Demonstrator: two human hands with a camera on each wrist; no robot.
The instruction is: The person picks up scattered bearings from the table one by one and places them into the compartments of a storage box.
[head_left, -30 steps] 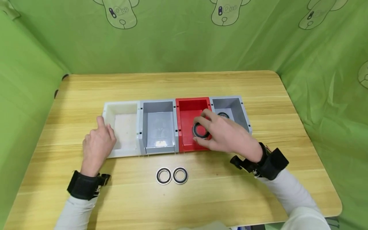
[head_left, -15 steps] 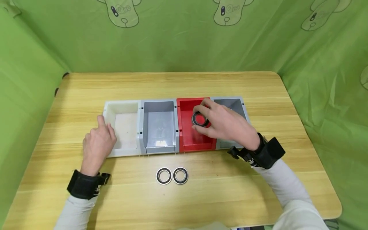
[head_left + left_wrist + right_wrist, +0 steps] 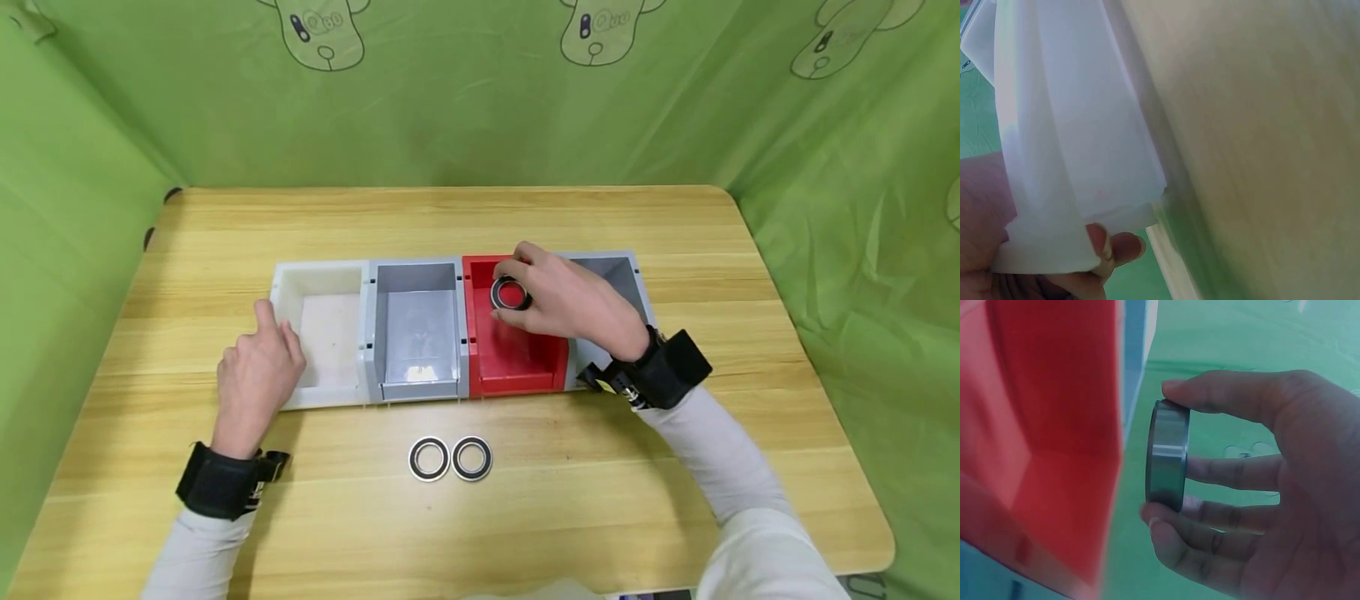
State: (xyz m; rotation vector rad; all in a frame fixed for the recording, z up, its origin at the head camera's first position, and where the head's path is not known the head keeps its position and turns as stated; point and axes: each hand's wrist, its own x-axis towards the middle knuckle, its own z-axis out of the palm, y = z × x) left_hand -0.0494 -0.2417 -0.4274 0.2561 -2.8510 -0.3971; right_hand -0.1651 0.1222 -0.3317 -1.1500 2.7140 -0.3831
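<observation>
My right hand (image 3: 573,304) pinches a ball bearing (image 3: 1169,456) by its outer rim, thumb on one side and fingertips on the other. The bearing is held over the back part of the red bin (image 3: 517,367); in the right wrist view it shows edge-on beside the red wall. At the left end of the row, my left hand (image 3: 260,375) grips the wall of the white bin (image 3: 1091,125), fingertips curled round its edge. Two more bearings, the left one (image 3: 413,459) and the right one (image 3: 487,459), lie flat side by side on the table in front of the bins.
A grey bin (image 3: 416,333) stands between the white and red ones. Another grey bin (image 3: 615,279) ends the row at the right, partly covered by my right hand and wrist. The wooden table (image 3: 600,517) is enclosed by green cloth (image 3: 450,108).
My right hand has moved away from me and slightly left with the bearing, from the front of the red bin toward its back. The left hand has stayed in place.
</observation>
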